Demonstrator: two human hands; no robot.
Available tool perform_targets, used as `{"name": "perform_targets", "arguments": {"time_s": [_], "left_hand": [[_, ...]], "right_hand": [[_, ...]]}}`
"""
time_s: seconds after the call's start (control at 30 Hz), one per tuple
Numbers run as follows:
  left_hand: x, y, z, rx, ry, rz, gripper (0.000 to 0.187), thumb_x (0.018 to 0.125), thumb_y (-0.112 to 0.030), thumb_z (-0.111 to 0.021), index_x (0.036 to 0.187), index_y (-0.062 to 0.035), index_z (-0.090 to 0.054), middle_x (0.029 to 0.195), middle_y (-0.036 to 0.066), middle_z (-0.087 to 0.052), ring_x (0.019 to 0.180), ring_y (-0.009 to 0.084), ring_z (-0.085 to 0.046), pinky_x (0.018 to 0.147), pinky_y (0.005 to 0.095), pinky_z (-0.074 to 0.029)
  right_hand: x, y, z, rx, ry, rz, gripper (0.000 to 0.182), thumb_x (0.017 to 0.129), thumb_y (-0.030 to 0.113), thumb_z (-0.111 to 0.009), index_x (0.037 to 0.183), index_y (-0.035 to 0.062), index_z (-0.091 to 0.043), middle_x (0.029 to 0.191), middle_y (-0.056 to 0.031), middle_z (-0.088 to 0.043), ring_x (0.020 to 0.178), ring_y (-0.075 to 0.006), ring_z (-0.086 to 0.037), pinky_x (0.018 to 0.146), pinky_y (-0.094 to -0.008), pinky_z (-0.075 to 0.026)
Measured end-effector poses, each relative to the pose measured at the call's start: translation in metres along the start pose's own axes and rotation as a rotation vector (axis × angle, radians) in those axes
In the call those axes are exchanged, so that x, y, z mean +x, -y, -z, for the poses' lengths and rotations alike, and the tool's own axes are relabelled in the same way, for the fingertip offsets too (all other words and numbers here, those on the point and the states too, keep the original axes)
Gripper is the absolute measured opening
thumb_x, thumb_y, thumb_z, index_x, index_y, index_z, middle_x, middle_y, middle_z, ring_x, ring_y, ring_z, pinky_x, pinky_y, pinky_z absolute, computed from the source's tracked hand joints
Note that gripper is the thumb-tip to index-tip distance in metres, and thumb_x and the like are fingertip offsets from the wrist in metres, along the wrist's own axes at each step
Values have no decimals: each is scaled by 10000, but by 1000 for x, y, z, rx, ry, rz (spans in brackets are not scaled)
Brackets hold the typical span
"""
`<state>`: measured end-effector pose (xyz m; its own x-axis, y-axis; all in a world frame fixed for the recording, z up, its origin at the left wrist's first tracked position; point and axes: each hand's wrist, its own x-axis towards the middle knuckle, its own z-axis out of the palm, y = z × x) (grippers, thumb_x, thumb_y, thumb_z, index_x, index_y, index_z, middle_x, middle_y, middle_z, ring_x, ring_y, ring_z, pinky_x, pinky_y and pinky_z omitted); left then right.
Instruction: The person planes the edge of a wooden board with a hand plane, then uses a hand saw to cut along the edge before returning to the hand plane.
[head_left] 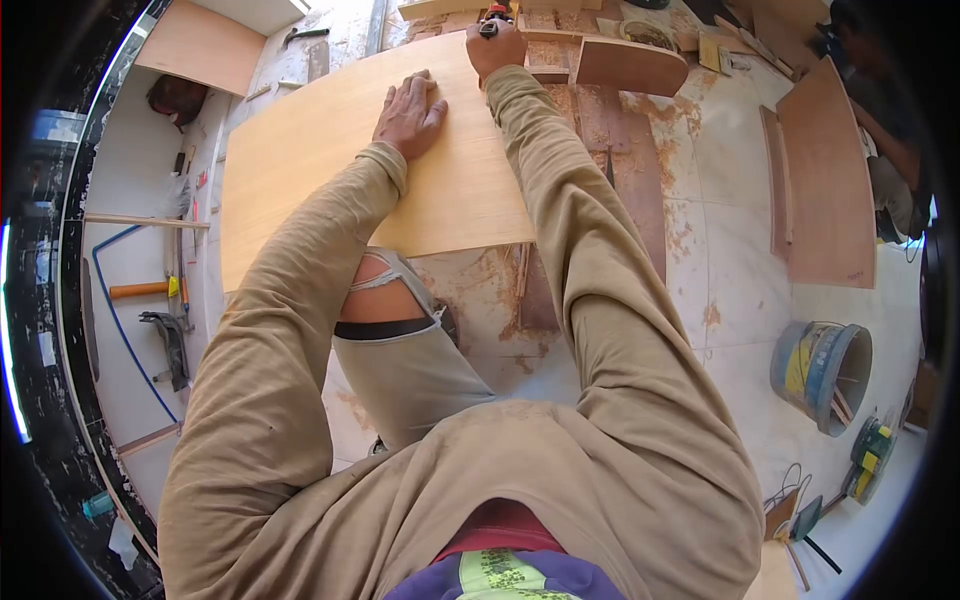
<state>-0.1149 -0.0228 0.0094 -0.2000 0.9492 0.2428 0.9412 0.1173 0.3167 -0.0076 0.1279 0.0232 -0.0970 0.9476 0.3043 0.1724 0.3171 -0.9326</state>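
Purple-green cloth (500,575) nearest my camera, well short of board (300,165). I see left hand (408,115) flat, open on board; right hand (496,50) gripping red-black tool (497,14) by board's far corner.

Tan long-sleeved top (520,450); pale grey, ripped trousers (405,375); red inner layer (497,522)

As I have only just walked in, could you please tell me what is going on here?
Someone's left hand rests on a large wooden panel, while the right hand grips a tool, mostly hidden, at the panel's far edge. Brown dust is scattered over the floor. At the right, a second person is partly visible behind an upright board.
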Motion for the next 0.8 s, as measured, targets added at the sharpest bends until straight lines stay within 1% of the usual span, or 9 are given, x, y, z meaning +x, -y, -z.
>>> {"name": "perform_targets", "arguments": {"time_s": [0.07,0.13,0.23,0.3,0.4,0.47,0.6,0.7,0.8], "left_hand": [[0,1,1,10,-7,0,416,972,-328,-497,1249,-20,-457,1478,184,-423,1405,362,-359,1184,536,-189],[0,0,-2,5,-13,-1,411,970,-313,-500,1252,-18,-459,1474,181,-425,1404,362,-359,1186,537,-186],[-1,-2,-2,21,-34,0,443,960,-330,-496,1272,-18,-467,1471,183,-430,1394,353,-378,1191,537,-191],[3,-2,-3,14,-35,-1,451,958,-325,-498,1282,-12,-467,1471,188,-429,1395,360,-376,1190,541,-193],[-4,-3,-2,4,-20,-3,430,961,-312,-503,1266,-11,-469,1465,189,-432,1393,363,-376,1186,538,-200],[-1,-3,-1,-7,-36,-5,405,967,-294,-509,1251,-8,-470,1454,191,-437,1388,369,-374,1179,531,-209],[0,-1,0,3,-34,-29,398,963,-294,-512,1237,-8,-472,1449,196,-440,1376,377,-385,1176,529,-216],[0,0,-1,-12,-24,-19,399,960,-290,-514,1237,-8,-468,1448,195,-441,1375,378,-385,1175,530,-216],[-1,-3,-1,5,-29,-12,407,952,-299,-514,1241,-17,-460,1444,191,-440,1376,368,-389,1185,537,-205]], "right_hand": [[-10,6,10,-64,3,-12,279,805,268,-624,767,-7,-657,746,-247,-662,760,-432,-664,694,-453,-548],[-68,13,46,1,43,69,230,817,229,-632,772,4,-636,734,-228,-652,708,-425,-650,658,-472,-530],[-182,46,121,122,138,15,204,849,157,-669,752,24,-549,621,-171,-585,574,-315,-632,538,-389,-478],[-219,64,153,105,207,-119,210,857,158,-667,752,26,-541,610,-163,-577,557,-297,-630,527,-382,-473],[-189,53,124,86,150,-36,211,859,159,-661,748,26,-541,606,-163,-577,546,-291,-627,524,-383,-473],[-123,30,80,74,72,72,203,827,161,-647,732,8,-552,627,-183,-595,562,-329,-622,537,-404,-481],[9,1,-1,-11,4,-16,279,800,279,-632,740,7,-651,751,-211,-680,753,-405,-675,720,-474,-539],[0,-2,-1,-23,-14,-18,267,808,271,-634,765,8,-656,720,-217,-666,751,-402,-680,707,-467,-536],[-90,24,53,41,39,-1,229,817,228,-637,782,2,-624,673,-213,-634,708,-399,-674,638,-452,-524]]}}
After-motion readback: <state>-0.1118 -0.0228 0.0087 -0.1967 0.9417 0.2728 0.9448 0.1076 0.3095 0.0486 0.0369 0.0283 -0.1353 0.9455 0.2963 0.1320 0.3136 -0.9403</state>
